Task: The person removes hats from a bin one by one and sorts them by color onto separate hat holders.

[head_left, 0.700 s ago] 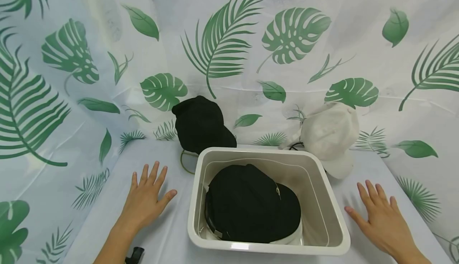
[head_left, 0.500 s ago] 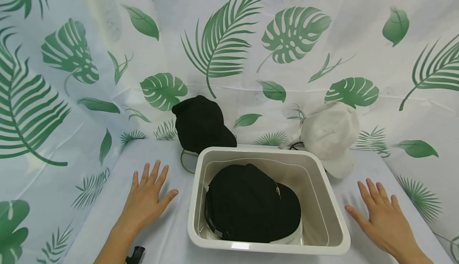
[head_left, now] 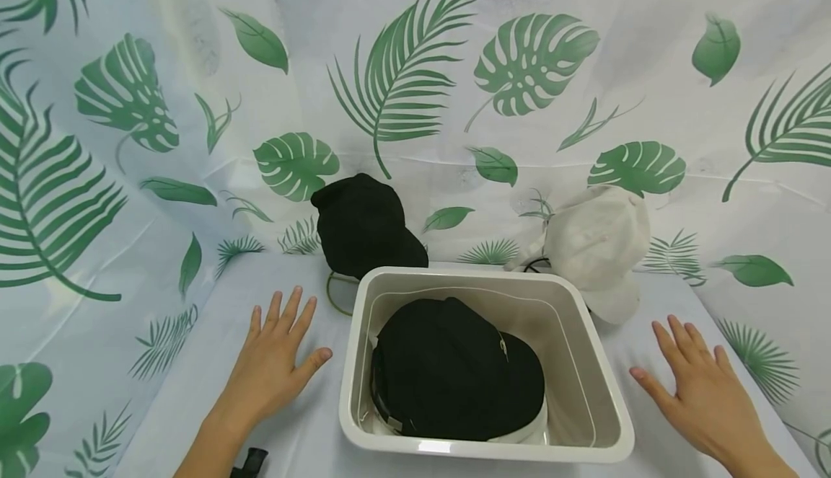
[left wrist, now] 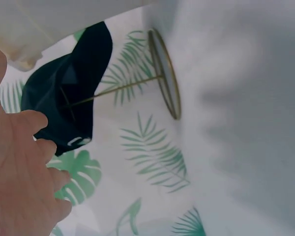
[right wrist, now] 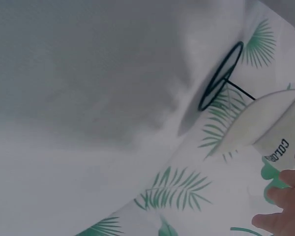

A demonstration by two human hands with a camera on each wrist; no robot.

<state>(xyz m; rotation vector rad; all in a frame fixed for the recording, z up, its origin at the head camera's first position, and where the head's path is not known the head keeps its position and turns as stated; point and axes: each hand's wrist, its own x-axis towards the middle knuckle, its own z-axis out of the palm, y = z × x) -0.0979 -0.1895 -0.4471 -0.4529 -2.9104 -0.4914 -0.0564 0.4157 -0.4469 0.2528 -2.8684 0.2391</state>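
Observation:
My left hand [head_left: 269, 363] is held palm down with spread fingers over the table, left of a cream plastic bin [head_left: 483, 451]. On the bin's other side my right hand [head_left: 708, 395] hovers likewise, fingers extended and holding nothing. Inside the bin lies a black baseball cap [head_left: 454, 370], its brim to the right, with something white showing beneath it. Behind the bin at left, a second black cap [head_left: 366, 226] hangs on a thin gold stand [left wrist: 169, 73] with a round base. At back right a cream cap [head_left: 597, 240] with dark lettering sits on a black wire stand [right wrist: 221, 76].
A white cloth covers the table [head_left: 305, 420]. Leaf-printed fabric [head_left: 415, 67] rises behind it and along both sides. A small black object [head_left: 249, 462] lies by my left forearm at the near edge.
My left hand has drifted slightly right, toward the bin. My right hand has shifted a little right and forward. The bin and caps have stayed put.

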